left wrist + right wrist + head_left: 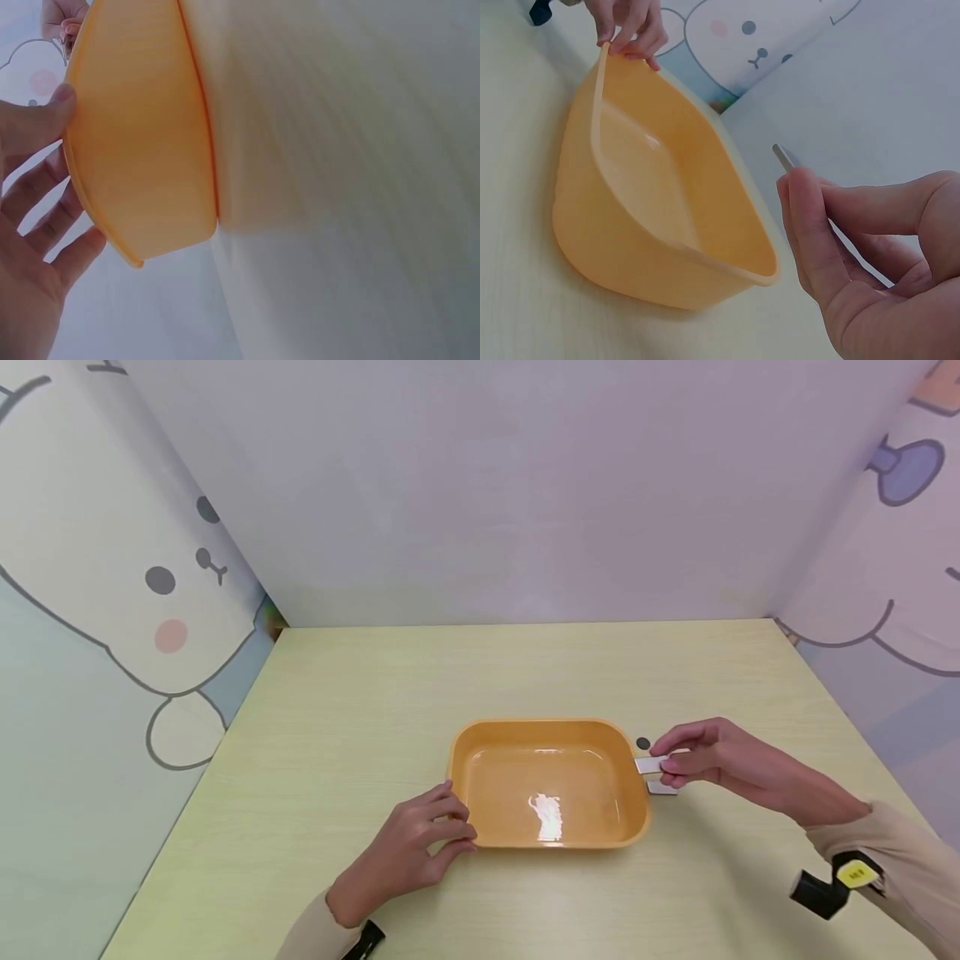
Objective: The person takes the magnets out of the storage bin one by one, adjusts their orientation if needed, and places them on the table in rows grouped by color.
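An orange plastic basin (pixel 547 785) with rounded corners stands upright on the table, nothing lying in it. At its near left corner my left hand (pixel 420 839) holds the rim, fingertips at the edge; the left wrist view shows the thumb (pixel 61 105) and fingers spread along the rim. Off the right side, my right hand (pixel 712 756) pinches a thin flat white piece (pixel 648 765) between thumb and fingers. Its narrow edge (pixel 782 156) pokes out past the fingertips in the right wrist view. Just below that hand lies a second white flat piece (pixel 661 787), partly covered.
A small dark round disc (pixel 642 743) lies beside the basin's right rim. Behind the pale wooden table (pixel 360 693) rises a plain wall (pixel 525 493), with cartoon-printed panels (pixel 112 568) at both sides.
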Demonstrator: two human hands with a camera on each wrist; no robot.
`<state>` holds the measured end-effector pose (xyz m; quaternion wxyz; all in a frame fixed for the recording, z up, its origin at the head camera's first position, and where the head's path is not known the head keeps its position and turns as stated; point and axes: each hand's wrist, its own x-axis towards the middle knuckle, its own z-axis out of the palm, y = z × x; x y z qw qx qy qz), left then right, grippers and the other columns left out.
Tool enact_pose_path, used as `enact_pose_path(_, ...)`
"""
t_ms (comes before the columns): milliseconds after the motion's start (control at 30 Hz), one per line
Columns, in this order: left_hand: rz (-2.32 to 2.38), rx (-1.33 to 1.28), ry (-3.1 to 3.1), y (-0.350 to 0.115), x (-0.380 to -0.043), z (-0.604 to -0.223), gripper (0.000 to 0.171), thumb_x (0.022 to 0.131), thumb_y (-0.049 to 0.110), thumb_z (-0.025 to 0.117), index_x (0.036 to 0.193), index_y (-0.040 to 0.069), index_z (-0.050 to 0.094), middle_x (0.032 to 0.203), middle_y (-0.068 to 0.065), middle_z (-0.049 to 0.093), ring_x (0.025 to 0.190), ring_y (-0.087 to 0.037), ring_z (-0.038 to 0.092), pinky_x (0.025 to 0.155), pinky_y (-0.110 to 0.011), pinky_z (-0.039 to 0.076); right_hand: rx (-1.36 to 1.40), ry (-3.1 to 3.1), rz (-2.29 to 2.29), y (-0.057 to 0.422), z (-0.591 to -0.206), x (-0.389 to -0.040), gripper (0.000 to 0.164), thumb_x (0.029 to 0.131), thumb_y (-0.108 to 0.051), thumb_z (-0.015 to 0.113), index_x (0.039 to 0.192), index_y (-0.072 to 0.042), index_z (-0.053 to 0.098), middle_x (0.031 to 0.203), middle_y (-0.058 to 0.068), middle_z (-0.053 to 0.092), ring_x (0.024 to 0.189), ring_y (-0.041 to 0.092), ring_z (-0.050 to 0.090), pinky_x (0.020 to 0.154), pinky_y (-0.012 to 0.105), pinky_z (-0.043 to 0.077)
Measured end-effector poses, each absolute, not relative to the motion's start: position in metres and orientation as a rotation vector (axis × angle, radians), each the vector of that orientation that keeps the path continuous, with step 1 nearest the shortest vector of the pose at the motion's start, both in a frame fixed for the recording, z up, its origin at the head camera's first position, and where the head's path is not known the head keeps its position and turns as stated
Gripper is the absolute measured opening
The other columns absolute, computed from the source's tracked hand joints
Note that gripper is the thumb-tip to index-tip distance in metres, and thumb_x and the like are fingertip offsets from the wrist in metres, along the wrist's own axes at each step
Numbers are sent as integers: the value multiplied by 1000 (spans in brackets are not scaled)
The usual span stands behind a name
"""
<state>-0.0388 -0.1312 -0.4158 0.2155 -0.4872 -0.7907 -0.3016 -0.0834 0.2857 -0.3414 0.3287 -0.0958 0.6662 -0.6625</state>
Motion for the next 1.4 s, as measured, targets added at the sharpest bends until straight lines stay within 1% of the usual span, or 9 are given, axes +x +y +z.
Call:
enact_pose_path(167, -823, -1358, -2205, -131, -39, -414, 11, 75, 12, 79, 75, 17, 69, 82, 6, 59, 80, -9, 57, 93, -49, 48, -227, 1753, -1740, 294, -345, -81, 20, 91, 2, 55, 106, -3, 67, 96, 7, 65, 84, 19, 66, 81, 33, 55)
enact_pose_path(300, -812, -1360, -2213, -131, -39, -414, 10, 76, 14, 78, 74, 17, 69, 81, 6, 59, 81, -10, 58, 93, -49, 48, -203, 1778, -1741, 302, -348, -79, 21, 91, 2, 55, 106, -4, 68, 103, 6, 63, 86, 19, 66, 81, 32, 55)
enact_pose_path(467, -805, -1359, -2223, -131, -39, -414, 12, 73, 12, 80, 74, 17, 69, 81, 6, 59, 81, -11, 58, 93, -49, 48, -186, 1767, -1761, 310, -351, -77, 22, 92, 2, 53, 106, -5, 68, 107, 7, 62, 87, 19, 66, 82, 31, 55)
enact_pose_path(700, -799, -1361, -2212, -131, -39, -413, 15, 70, 10, 81, 74, 16, 68, 81, 5, 59, 80, -11, 58, 93, -49, 48, -170, 1769, -1775, 318, -354, -74, 24, 93, 3, 51, 106, -7, 68, 104, 5, 64, 87, 19, 67, 83, 32, 55)
enact_pose_path(900, -800, -1359, -2226, -131, -38, -412, 15, 69, 10, 81, 74, 16, 69, 81, 6, 59, 80, -10, 58, 93, -49, 47, -125, 1757, -1815, 326, -356, -72, 24, 92, 4, 52, 106, -5, 69, 103, 5, 63, 87, 20, 68, 82, 33, 55)
enact_pose_path(1233, -800, -1357, -2228, -131, -37, -412, 16, 69, 10, 82, 73, 16, 68, 81, 6, 59, 80, -10, 58, 93, -49, 48, -135, 1677, -1883, 339, -360, -68, 27, 93, 7, 48, 106, -4, 69, 101, 7, 65, 89, 21, 68, 83, 34, 54)
enact_pose_path(1400, -796, -1358, -2227, -131, -37, -412, 16, 69, 10, 82, 73, 16, 68, 81, 6, 58, 80, -9, 58, 94, -49, 47, -146, 1653, -1896, 343, -361, -66, 30, 93, 8, 47, 107, -5, 69, 101, 7, 66, 90, 21, 68, 83, 33, 54)
